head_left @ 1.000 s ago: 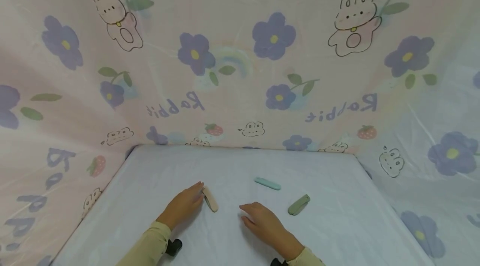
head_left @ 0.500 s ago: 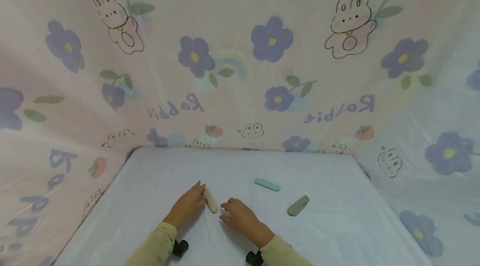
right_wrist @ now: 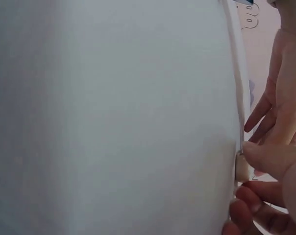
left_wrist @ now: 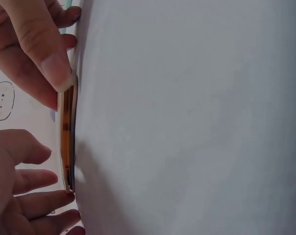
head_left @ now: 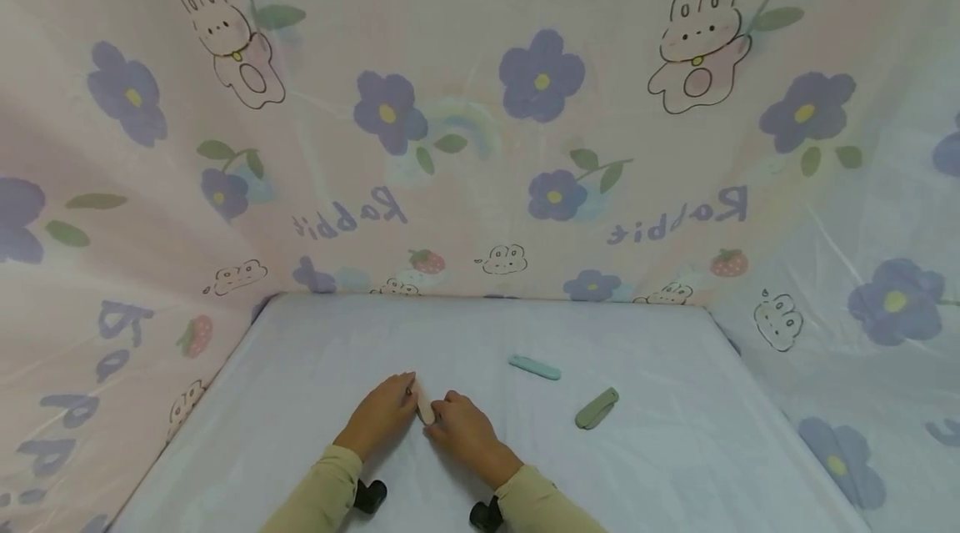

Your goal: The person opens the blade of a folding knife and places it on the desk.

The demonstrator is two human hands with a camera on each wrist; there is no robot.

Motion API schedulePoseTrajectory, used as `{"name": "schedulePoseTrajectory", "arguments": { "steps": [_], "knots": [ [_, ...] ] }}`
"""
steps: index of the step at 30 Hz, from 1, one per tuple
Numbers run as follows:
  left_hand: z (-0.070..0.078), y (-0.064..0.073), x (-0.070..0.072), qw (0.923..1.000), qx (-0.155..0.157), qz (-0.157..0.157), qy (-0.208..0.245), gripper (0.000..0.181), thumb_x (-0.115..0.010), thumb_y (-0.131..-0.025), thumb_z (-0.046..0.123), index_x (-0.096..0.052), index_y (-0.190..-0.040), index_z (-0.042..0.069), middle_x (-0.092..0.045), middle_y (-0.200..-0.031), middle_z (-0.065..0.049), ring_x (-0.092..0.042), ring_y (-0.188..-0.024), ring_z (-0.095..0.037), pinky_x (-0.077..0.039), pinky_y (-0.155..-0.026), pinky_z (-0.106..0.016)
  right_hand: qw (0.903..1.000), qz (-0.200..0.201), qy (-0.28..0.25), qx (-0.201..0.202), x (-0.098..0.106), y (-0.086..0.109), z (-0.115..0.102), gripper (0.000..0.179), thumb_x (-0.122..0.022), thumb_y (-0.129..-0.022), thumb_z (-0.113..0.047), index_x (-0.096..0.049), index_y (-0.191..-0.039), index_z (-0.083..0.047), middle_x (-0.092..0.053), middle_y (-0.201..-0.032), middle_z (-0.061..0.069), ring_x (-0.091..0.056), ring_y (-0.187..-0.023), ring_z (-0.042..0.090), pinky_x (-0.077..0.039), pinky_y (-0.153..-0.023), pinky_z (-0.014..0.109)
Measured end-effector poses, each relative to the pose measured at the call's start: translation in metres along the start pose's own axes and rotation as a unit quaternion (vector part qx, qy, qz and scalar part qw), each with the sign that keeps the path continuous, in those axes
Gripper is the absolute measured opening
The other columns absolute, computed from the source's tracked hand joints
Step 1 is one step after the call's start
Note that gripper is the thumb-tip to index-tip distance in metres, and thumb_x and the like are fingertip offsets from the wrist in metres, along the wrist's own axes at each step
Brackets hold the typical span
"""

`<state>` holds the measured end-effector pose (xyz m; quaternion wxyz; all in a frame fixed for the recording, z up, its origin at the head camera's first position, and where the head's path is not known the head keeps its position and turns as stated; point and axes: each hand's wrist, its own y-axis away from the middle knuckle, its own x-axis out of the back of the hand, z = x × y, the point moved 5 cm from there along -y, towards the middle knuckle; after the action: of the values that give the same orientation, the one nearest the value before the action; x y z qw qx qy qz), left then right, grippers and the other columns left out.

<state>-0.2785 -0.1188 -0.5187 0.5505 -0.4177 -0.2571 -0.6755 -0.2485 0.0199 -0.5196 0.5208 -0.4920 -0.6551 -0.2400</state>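
Observation:
A beige nail clipper (head_left: 424, 408) lies between the two hands, set at a slant. In the left wrist view its side shows a metallic strip between pale covers. At its near end, my right hand (head_left: 464, 430) pinches it with thumb and fingers, the thumb (left_wrist: 57, 68) lying over the end. My left hand (head_left: 380, 414) is at the far end, fingers loosely extended and one fingertip right at the tip of the clipper; its thumb stands apart. A teal clipper (head_left: 535, 368) and a green clipper (head_left: 597, 409) lie to the right of the hands.
A white cloth covers the table (head_left: 315, 341). Curtains (head_left: 465, 183) printed with flowers and rabbits rise at the back and on both sides. Black camera mounts (head_left: 486, 515) sit at both wrists, below the beige sleeves (head_left: 315, 491).
My right hand has moved left to the beige clipper and taken its near end between thumb and fingers. The left hand has stayed at the far end, shifting slightly right. The other clippers have not moved.

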Motion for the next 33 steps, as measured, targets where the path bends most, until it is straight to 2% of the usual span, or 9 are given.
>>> {"name": "schedulePoseTrajectory", "arguments": {
  "steps": [9, 13, 16, 20, 25, 29, 33],
  "knots": [
    [-0.002, 0.001, -0.004, 0.9991, 0.025, 0.007, 0.035, 0.038, -0.055, -0.094, 0.021, -0.055, -0.126, 0.000, -0.056, -0.125, -0.013, -0.049, -0.120, -0.030, -0.039, -0.099, -0.046, 0.9979, 0.001, -0.061, -0.019, -0.002, 0.001, 0.007, 0.032, -0.074, -0.080, -0.027, -0.069, -0.103, -0.006, -0.052, -0.079, -0.006, -0.045, -0.066, 0.004, -0.041, -0.057, 0.017],
    [0.000, -0.001, -0.002, 0.9978, 0.011, 0.025, 0.060, 0.035, -0.055, -0.094, 0.018, -0.056, -0.124, -0.001, -0.058, -0.124, -0.014, -0.050, -0.118, -0.030, -0.040, -0.098, -0.046, 0.9960, 0.004, -0.084, -0.029, -0.005, 0.000, 0.012, 0.033, -0.075, -0.079, -0.028, -0.068, -0.103, -0.006, -0.047, -0.076, -0.008, -0.041, -0.063, 0.003, -0.038, -0.054, 0.018],
    [0.001, -0.003, 0.002, 0.9950, -0.001, 0.044, 0.089, 0.032, -0.056, -0.093, 0.013, -0.058, -0.121, -0.002, -0.059, -0.120, -0.015, -0.056, -0.110, -0.030, -0.045, -0.092, -0.045, 0.9950, 0.002, -0.094, -0.036, -0.006, -0.001, 0.014, 0.035, -0.075, -0.079, -0.029, -0.067, -0.104, -0.006, -0.047, -0.076, -0.009, -0.041, -0.064, 0.003, -0.038, -0.055, 0.018],
    [0.002, -0.006, 0.006, 0.9883, -0.006, 0.064, 0.138, 0.030, -0.059, -0.091, 0.009, -0.059, -0.120, 0.001, -0.061, -0.117, -0.012, -0.061, -0.101, -0.025, -0.051, -0.084, -0.038, 0.9913, -0.001, -0.121, -0.053, -0.006, -0.003, 0.017, 0.037, -0.075, -0.079, -0.028, -0.065, -0.105, -0.005, -0.049, -0.076, -0.007, -0.042, -0.064, 0.003, -0.039, -0.055, 0.019],
    [0.005, -0.008, 0.011, 0.9749, -0.011, 0.082, 0.206, 0.033, -0.063, -0.089, 0.007, -0.059, -0.121, 0.004, -0.061, -0.118, -0.007, -0.061, -0.099, -0.021, -0.052, -0.083, -0.031, 0.9845, -0.007, -0.160, -0.071, -0.007, -0.004, 0.022, 0.038, -0.075, -0.079, -0.028, -0.063, -0.106, -0.005, -0.050, -0.078, -0.008, -0.044, -0.065, 0.004, -0.040, -0.055, 0.020],
    [0.009, -0.006, 0.014, 0.9661, -0.001, 0.087, 0.243, 0.032, -0.065, -0.088, 0.007, -0.061, -0.120, 0.006, -0.062, -0.117, -0.002, -0.061, -0.098, -0.018, -0.051, -0.083, -0.030, 0.9759, -0.005, -0.206, -0.072, -0.006, -0.004, 0.024, 0.029, -0.073, -0.081, -0.025, -0.063, -0.100, -0.006, -0.054, -0.078, -0.009, -0.048, -0.067, 0.004, -0.043, -0.056, 0.021],
    [0.012, -0.005, 0.014, 0.9601, -0.010, 0.090, 0.265, 0.031, -0.067, -0.086, 0.009, -0.062, -0.117, 0.006, -0.063, -0.115, -0.003, -0.062, -0.096, -0.018, -0.052, -0.082, -0.029, 0.9694, -0.005, -0.234, -0.074, -0.003, -0.002, 0.025, 0.018, -0.070, -0.084, -0.024, -0.063, -0.092, -0.010, -0.056, -0.077, -0.010, -0.050, -0.067, 0.004, -0.044, -0.057, 0.021]
  ]
}}
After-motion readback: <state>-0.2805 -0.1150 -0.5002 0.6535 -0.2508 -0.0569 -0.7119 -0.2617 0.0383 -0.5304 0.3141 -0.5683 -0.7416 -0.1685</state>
